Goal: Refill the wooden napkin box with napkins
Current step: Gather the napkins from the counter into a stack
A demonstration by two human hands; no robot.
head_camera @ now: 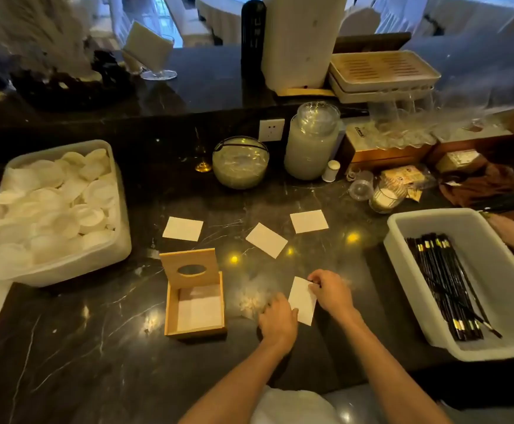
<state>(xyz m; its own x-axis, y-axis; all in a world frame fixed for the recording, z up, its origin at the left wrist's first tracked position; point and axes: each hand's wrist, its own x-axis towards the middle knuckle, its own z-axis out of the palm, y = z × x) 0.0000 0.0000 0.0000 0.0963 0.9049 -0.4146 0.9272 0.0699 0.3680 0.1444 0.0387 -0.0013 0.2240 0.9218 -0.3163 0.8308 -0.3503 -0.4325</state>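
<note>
The wooden napkin box (195,313) stands open on the dark marble counter, its lid with an oval hole tilted up at the back; white napkins lie inside. To its right a folded white napkin (302,300) rests on the counter. My left hand (277,323) touches its lower left edge and my right hand (332,290) pinches its upper right corner. Three more folded napkins lie farther back: one at the left (183,228), one in the middle (266,240), one at the right (309,221).
A white tub of round white pads (54,206) sits at the left. A white bin of black chopsticks (463,281) stands at the right. Behind are a glass bowl (240,162), a lidded glass jar (312,142), small jars and stacked trays.
</note>
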